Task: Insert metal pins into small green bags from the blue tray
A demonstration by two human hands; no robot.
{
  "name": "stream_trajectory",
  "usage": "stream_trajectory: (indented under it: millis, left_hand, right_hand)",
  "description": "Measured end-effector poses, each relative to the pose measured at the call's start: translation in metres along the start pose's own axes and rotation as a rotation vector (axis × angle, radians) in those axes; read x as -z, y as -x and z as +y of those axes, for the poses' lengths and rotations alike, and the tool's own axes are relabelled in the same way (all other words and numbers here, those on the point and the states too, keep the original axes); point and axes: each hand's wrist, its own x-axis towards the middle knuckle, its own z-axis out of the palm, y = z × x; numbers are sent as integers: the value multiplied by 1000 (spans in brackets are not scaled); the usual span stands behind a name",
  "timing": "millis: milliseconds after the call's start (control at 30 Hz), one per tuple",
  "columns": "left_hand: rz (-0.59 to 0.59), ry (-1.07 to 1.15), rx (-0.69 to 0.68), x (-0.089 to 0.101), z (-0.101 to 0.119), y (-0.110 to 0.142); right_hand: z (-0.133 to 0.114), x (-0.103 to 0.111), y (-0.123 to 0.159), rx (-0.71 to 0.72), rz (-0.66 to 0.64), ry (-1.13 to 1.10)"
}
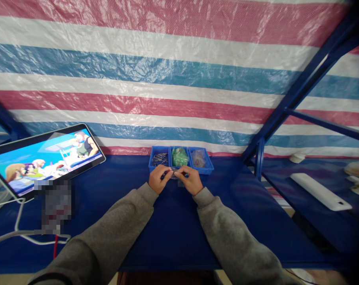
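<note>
My left hand (159, 177) and my right hand (190, 179) meet in front of the bins, fingertips pinched. Between them is a small clear plastic bag (173, 174), gripped from both sides; whatever may be inside it is too small to make out. Just behind my left hand, a blue bin (151, 162) holds metal pieces that look like screws (160, 159). The middle bin contains a green plastic bag (179, 156). Clear plastic bags (198, 158) lie in the right bin (209, 163).
A tablet (48, 158) playing a cartoon leans at the left of the blue table (173, 233), with white cables (20, 215) below it. Blue metal posts (259, 158) rise on the right. Past them, a long white object (320, 191) rests on another table. Striped sheeting (179, 79) hangs behind.
</note>
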Motion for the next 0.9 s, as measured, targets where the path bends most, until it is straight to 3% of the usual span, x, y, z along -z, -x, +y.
stream_trajectory:
  millis: [167,367,567,900]
  left_hand:
    - [9,-12,23,-1,1,0]
    - [111,15,98,-3,-2,3]
    - [-5,71,72,-2,-2,3]
    - [-47,70,-25,4,2,-3]
  right_hand:
    - [3,-1,1,-9,0,-23]
    - [0,-1,2,-44,20,-114]
    - [-2,1,1,48,20,18]
    - [-8,3,1,67,92,88]
